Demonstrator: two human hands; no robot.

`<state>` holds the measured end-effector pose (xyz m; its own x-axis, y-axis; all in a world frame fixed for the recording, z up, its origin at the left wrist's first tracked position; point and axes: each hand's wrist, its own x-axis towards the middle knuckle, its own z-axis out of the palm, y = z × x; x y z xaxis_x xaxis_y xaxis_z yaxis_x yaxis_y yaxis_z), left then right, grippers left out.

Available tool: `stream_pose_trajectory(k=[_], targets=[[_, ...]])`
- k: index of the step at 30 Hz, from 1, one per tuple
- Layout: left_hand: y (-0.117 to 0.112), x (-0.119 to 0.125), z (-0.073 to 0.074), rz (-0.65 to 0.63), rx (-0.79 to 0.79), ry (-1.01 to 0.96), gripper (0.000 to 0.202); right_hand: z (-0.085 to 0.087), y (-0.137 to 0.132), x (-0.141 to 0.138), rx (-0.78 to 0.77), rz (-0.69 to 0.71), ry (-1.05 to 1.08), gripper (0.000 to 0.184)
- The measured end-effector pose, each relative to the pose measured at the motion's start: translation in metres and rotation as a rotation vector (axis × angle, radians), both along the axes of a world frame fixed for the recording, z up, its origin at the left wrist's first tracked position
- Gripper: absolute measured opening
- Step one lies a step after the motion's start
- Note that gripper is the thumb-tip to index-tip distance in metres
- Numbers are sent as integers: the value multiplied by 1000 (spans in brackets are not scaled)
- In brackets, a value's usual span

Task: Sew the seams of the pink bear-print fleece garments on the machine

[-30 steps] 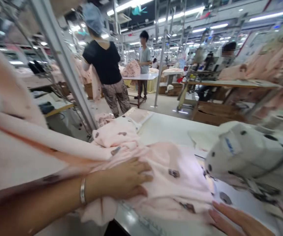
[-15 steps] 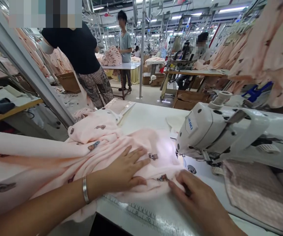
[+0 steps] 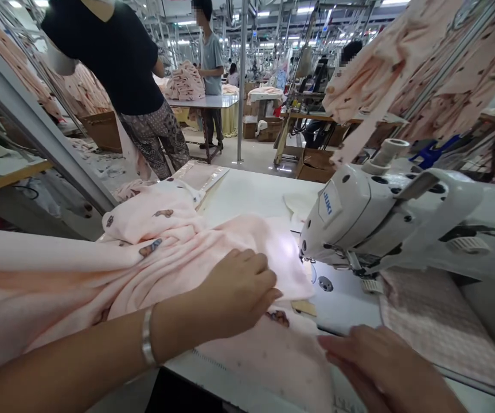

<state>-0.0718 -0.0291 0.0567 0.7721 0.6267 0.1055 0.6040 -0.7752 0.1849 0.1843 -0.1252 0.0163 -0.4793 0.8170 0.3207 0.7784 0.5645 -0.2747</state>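
Note:
Soft pink printed fabric (image 3: 178, 261) lies in folds over the sewing table, one part reaching under the lit needle area of the white sewing machine (image 3: 342, 212). My left hand (image 3: 242, 289), with a silver bangle at the wrist, is closed on the fabric left of the needle, fingers curled and thumb pressed in. Below it, a flatter pink layer (image 3: 285, 361) spreads toward the table's front edge and covers most of the printed ruler. My right hand (image 3: 376, 355) is at that layer's right edge, fingers stretched out, fingertips at the cloth.
A checked pinkish cloth (image 3: 432, 321) lies beneath the machine arm. A flat clear packet (image 3: 199, 175) rests at the table's far left corner. A metal post (image 3: 53, 126) slants up on the left. Pink garments (image 3: 385, 63) hang at right. Two persons stand beyond the table.
My left hand has gone from lying flat and spread to curled on the fabric. My right hand has drawn back toward the lower right, and the near layer now lies flatter. The view has shifted slightly.

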Motion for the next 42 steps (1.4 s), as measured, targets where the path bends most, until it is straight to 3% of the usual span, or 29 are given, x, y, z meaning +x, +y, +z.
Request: stream_pose_trajectory(k=[2, 5, 8, 12, 17, 19, 23, 27, 29, 32, 34, 38, 42], targets=[[3, 21, -1, -21, -7, 49, 25, 5, 12, -24, 65, 75, -82, 24], [9, 42, -12, -110, -19, 97, 15, -1, 21, -44, 72, 51, -160, 35], [10, 45, -24, -216, 110, -62, 12, -10, 23, -38, 8, 40, -213, 39], [5, 25, -36, -379, 248, -134, 14, -13, 26, -16, -80, 1, -216, 22], [8, -10, -39, -249, 33, -38, 23, -13, 35, -2, -76, 128, -217, 42], [11, -16, -34, -226, -9, -22, 24, -14, 38, -3, -53, 147, -189, 37], [13, -10, -22, -141, -1, -67, 20, -11, 41, -15, 92, 189, -122, 25], [15, 7, -18, -42, 6, -130, 17, -6, 45, -31, 96, 128, -179, 33], [15, 13, -22, -71, 98, -131, 15, -5, 47, -35, 1, 49, -207, 42], [12, 11, -32, -303, 245, -104, 15, -5, 50, -30, -189, -15, -223, 25], [10, 1, -37, -380, 207, -89, 14, -7, 51, -18, -251, 21, -220, 22], [7, -19, -34, -324, 45, -58, 16, -13, 52, 11, -198, 90, -155, 24], [11, -11, -24, -290, -54, -61, 22, -13, 54, 14, -184, 19, -65, 26]])
